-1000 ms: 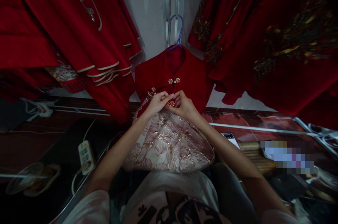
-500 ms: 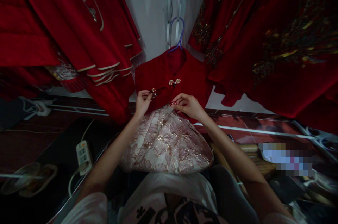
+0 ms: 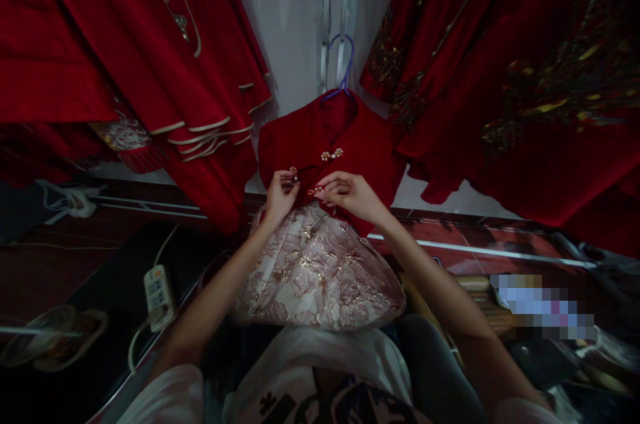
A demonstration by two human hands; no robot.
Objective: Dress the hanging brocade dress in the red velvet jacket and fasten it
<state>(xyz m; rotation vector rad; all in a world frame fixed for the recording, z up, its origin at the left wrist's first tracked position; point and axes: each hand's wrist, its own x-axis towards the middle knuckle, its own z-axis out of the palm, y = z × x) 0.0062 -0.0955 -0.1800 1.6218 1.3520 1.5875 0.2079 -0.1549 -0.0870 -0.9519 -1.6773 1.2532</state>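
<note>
A red garment (image 3: 285,134) hangs in front of me on a purple hanger (image 3: 346,71). Near its neck a beaded flower clasp (image 3: 332,155) is joined across the front opening. Lower down, my left hand (image 3: 281,197) pinches a beaded clasp half (image 3: 293,172) at the left front edge. My right hand (image 3: 354,196) pinches the opposite clasp half (image 3: 317,191), whose small loop points left. A narrow gap separates the two halves. Below my hands, pink and gold brocade cloth (image 3: 320,264) spreads over my lap.
Red garments with pale trim (image 3: 165,77) hang at the left, and embroidered red garments (image 3: 530,104) at the right. A white power strip (image 3: 160,297) lies on a dark surface at lower left, near a clear round container (image 3: 43,337). A white rail (image 3: 480,251) runs low behind.
Both hands have drawn closer together. My right hand has shifted slightly left and its clasp half shows more clearly, while my left hand has moved a little right.
</note>
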